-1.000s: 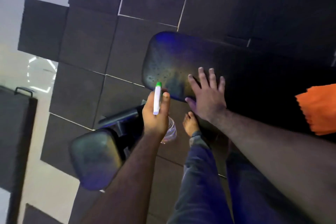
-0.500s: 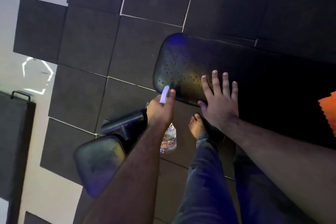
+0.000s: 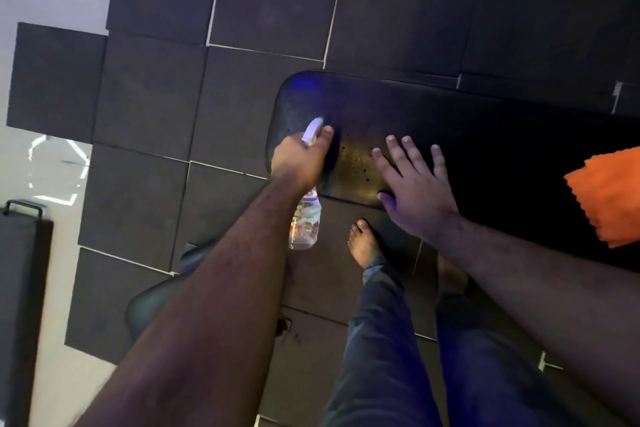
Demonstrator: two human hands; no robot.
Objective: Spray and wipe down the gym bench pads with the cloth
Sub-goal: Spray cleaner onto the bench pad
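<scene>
Black bench pad (image 3: 485,135), orange cloth (image 3: 609,194) on it, droplets

Black droplet-speckled bench pad (image 3: 485,135), orange cloth (image 3: 609,194), white green-tipped sprayer (image 3: 313,130)

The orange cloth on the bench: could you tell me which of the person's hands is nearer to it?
The right. The right hand lies flat on the bench pad, apart from the orange cloth at the frame's right edge. The left hand holds the spray bottle at the pad's far end.
</scene>
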